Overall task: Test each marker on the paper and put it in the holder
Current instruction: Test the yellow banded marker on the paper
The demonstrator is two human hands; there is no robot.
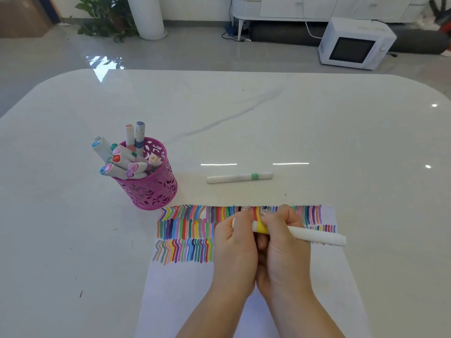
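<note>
Both hands grip one white marker with a yellow band (314, 234) above the paper (185, 289). My left hand (235, 250) closes on its left end, which is hidden in the fist. My right hand (283, 242) holds the barrel at the yellow band, and the long white end sticks out to the right. Rows of coloured test strokes (190, 230) cover the upper part of the sheet. A pink cut-out metal holder (151, 189) stands left of the paper with several markers in it. Another white marker with a green band (239, 178) lies flat on the table behind the paper.
The table (268, 118) is white, glossy and marble-like, with rounded far corners. Beyond it on the floor are a white microwave (353, 45), a potted plant (105, 18) and white cabinets.
</note>
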